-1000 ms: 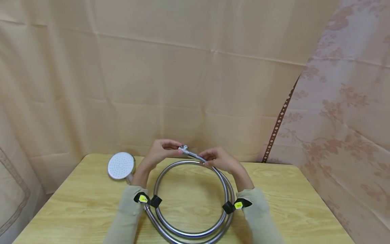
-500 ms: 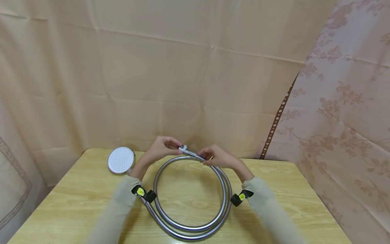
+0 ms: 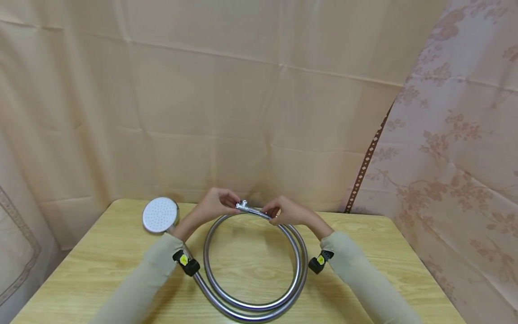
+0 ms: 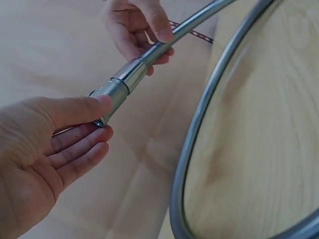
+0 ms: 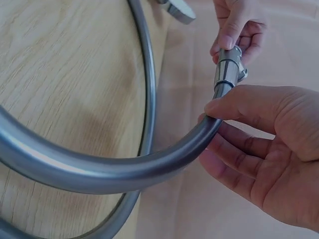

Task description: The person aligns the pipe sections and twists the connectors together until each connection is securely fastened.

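Observation:
A metal shower hose (image 3: 252, 308) lies coiled in loops on the table, one end raised at the back. A chrome fitting (image 3: 242, 206) with a small side stub sits on that raised end. My left hand (image 3: 215, 204) pinches the fitting between thumb and fingers. Just behind the hose's smooth end sleeve (image 4: 131, 74), my right hand (image 3: 288, 210) grips the hose with thumb on top and fingers underneath. In the right wrist view the fitting and sleeve meet end to end in one line. Part of the fitting is hidden by the left thumb.
A round shower head (image 3: 160, 215) with a white nozzle face lies at the back left, its handle partly hidden behind the left forearm. The wooden table (image 3: 384, 261) ends at a beige curtain (image 3: 210, 112). A flowered cloth (image 3: 457, 157) hangs on the right.
Both hands have stayed on the hose end and fitting, shifting slightly. The forearms have spread outward, and the left wrist has turned a little. Shower head and coil look unchanged.

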A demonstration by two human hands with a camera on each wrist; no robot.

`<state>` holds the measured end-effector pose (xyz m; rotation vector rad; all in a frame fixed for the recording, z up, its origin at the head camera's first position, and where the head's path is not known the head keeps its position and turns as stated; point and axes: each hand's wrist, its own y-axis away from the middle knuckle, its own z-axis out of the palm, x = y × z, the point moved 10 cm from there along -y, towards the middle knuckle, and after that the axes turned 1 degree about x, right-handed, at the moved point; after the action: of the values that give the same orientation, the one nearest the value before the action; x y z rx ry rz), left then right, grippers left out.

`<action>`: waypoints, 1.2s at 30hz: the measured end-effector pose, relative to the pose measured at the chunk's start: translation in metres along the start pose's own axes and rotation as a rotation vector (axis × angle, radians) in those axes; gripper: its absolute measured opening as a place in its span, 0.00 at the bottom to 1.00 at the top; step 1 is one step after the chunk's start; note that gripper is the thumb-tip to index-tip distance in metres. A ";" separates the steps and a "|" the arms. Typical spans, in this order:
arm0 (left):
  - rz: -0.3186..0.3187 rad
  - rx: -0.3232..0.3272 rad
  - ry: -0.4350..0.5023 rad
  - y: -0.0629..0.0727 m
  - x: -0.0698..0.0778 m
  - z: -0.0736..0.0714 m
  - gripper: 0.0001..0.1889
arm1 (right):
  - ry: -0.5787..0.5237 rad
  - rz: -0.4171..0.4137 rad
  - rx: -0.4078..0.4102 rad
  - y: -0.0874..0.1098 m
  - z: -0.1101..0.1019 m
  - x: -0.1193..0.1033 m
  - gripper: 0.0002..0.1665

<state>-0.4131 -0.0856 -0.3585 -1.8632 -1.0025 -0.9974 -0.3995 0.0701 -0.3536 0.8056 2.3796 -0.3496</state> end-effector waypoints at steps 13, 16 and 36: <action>-0.071 0.006 -0.004 0.000 -0.032 0.002 0.16 | -0.023 0.033 -0.016 -0.006 0.010 0.020 0.18; -0.094 -0.001 -0.004 0.000 -0.041 0.004 0.16 | -0.024 0.026 -0.008 -0.008 0.013 0.023 0.18; -0.174 -0.007 0.058 0.008 -0.068 0.016 0.15 | -0.068 0.060 -0.012 -0.009 0.027 0.042 0.17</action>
<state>-0.4279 -0.0933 -0.4264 -1.7649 -1.1426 -1.1514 -0.4192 0.0713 -0.4004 0.8445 2.2871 -0.3325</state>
